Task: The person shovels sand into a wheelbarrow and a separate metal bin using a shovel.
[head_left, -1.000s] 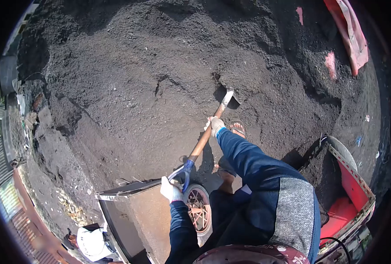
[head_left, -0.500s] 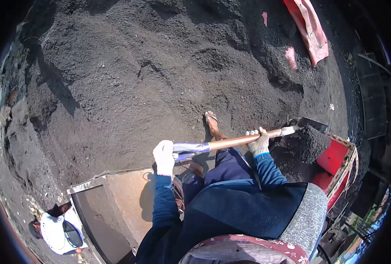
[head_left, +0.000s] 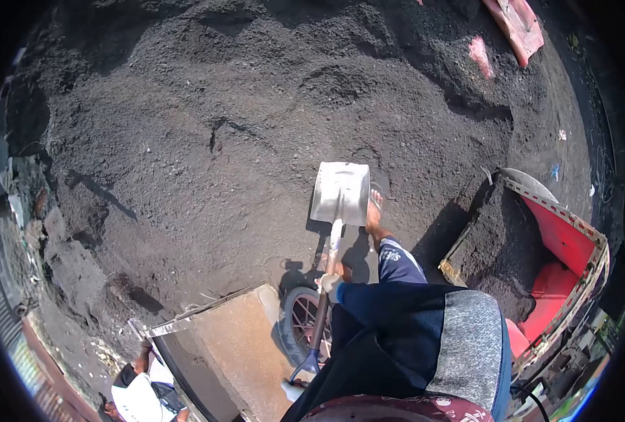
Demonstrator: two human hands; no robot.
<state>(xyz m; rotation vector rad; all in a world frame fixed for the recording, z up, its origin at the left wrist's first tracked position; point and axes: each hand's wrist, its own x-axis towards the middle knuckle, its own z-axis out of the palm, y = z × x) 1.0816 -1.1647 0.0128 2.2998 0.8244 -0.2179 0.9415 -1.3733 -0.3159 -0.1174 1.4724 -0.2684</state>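
A shovel (head_left: 340,197) stretches away from my body, its bare metal blade just above the dark sand (head_left: 242,162) beside my sandalled foot. No load of sand lies on the blade. My right hand (head_left: 329,283), in a white knit glove, is closed around the middle of the shaft. Low in view, my gloved left hand (head_left: 293,389) is at the blue handle end, its fingers partly hidden by the handle and my clothing. To the right, a red-walled box (head_left: 562,228) holds a heap of dark sand.
A spoked wheel (head_left: 305,316) stands close to my legs, next to a wooden-sided cart box (head_left: 235,330) with a dark interior. Another person (head_left: 144,394) in a white top is beyond it at lower left. A faded red sheet (head_left: 516,28) lies at upper right.
The shovel has swung from the red box, where its blade was loaded with sand, round to point forward, now unloaded. Both hands moved down and closer to my body.
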